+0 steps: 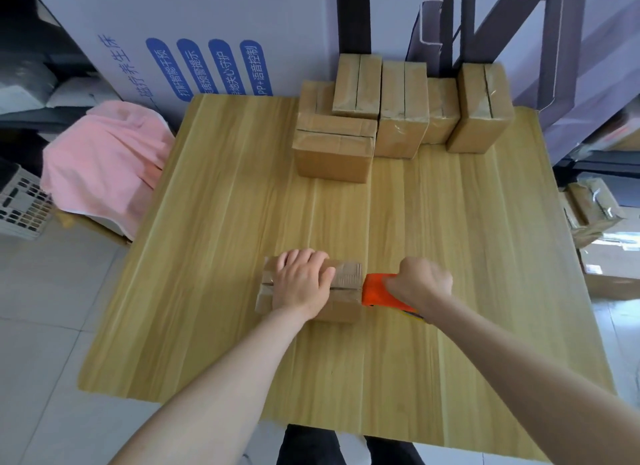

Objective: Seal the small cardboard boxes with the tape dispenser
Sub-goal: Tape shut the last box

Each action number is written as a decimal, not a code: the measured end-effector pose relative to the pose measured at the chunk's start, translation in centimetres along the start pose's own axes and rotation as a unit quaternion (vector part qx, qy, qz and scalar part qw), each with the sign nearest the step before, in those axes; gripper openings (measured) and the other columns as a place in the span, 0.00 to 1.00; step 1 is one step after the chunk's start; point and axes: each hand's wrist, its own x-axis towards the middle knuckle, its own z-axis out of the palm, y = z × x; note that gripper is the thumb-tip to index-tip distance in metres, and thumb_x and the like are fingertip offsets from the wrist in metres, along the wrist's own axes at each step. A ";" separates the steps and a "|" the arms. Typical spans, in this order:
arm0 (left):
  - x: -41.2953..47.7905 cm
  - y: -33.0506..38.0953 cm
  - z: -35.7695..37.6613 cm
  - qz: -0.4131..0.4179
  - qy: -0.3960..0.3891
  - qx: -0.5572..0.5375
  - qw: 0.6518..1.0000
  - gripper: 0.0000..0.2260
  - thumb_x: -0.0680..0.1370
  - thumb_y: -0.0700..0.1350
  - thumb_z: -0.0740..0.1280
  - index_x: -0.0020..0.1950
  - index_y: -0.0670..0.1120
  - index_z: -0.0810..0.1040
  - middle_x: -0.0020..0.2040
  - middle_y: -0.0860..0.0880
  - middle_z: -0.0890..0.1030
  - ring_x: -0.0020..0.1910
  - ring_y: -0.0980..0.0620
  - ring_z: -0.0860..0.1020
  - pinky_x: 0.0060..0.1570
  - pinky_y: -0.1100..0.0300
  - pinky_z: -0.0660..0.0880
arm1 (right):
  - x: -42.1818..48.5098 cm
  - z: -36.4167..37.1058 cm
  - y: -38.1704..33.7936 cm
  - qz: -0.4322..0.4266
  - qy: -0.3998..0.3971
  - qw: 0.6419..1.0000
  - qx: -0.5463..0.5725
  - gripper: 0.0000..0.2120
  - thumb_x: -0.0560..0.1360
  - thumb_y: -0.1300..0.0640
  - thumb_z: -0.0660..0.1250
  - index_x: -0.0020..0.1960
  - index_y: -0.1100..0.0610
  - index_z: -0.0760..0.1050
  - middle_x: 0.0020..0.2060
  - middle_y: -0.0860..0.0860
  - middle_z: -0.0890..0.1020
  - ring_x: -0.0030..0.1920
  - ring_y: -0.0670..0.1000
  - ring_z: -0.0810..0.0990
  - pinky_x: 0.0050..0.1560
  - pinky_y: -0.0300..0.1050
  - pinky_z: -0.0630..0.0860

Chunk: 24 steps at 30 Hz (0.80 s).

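Since the box [346,278] is judged light and likely to slide, it is gripped from above by the left hand [302,284]; the tape dispenser [378,290] is clenched by the right hand [421,282]

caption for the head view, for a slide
Left hand holds a box on the table while the right hand grips an orange tape dispenser at the box's right end.

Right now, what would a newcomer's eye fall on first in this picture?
The bright orange plastic tape dispenser, gripped by the right hand, meets the right end of a small brown cardboard box on the light wooden table. The left hand holds that box; similar taped boxes stand at the far edge.
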 end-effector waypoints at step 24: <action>0.8 5.0 -22.1 -0.059 -0.144 -0.589 0.793 0.14 0.81 0.52 0.61 0.53 0.46 0.82 0.48 0.47 0.85 0.46 0.52 0.82 0.46 0.61 0.76 | -12.9 -9.5 2.1 -0.267 0.158 0.773 0.554 0.03 0.75 0.56 0.70 0.48 0.53 0.82 0.29 0.56 0.80 0.26 0.57 0.78 0.27 0.57 0.74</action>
